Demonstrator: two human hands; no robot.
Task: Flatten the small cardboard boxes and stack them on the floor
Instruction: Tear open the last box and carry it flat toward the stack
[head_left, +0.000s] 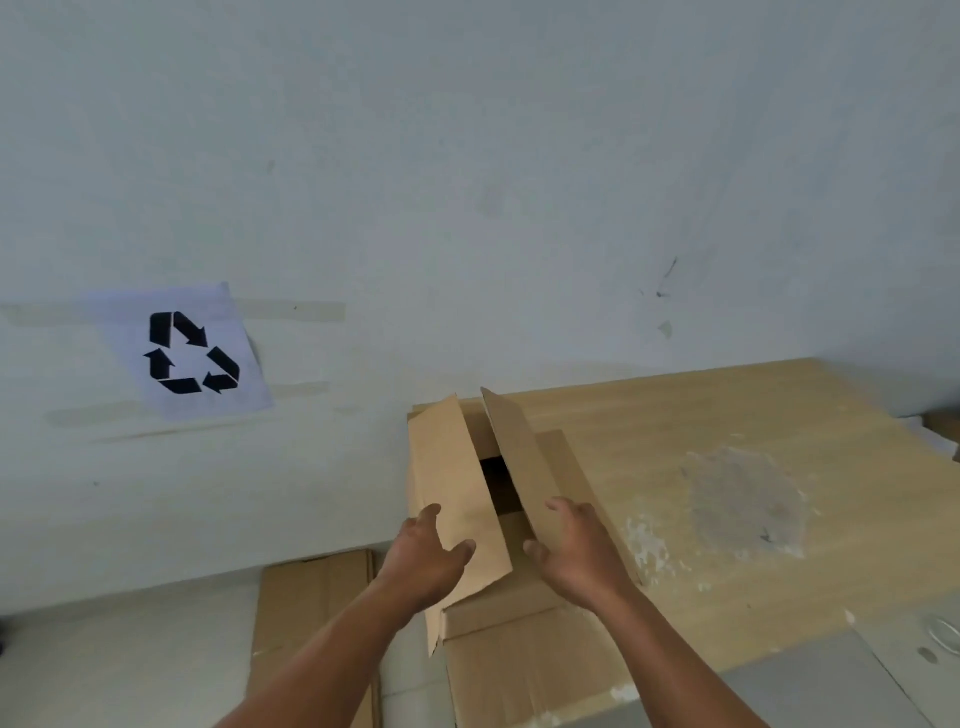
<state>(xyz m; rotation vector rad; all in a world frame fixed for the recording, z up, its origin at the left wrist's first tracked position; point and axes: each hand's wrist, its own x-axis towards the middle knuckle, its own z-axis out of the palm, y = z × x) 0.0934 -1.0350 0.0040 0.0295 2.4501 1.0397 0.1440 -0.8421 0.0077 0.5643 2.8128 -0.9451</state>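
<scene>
A brown cardboard box (524, 639) stands at the left edge of a wooden table (727, 415), its top flaps raised and the dark inside showing between them. My left hand (428, 553) holds the left flap (447, 467), thumb over its near edge and fingers behind it. My right hand (576, 540) rests against the right flap (524, 457), fingers spread along its outer face. A flattened cardboard piece (306, 613) lies on the floor below, to the left of the table.
A white wall (467, 182) rises behind, with a paper sheet bearing a black recycling symbol (189, 353) taped to it. The table top has a worn grey patch (743, 499). Pale floor (119, 665) spreads at lower left. A grey surface (841, 675) lies at lower right.
</scene>
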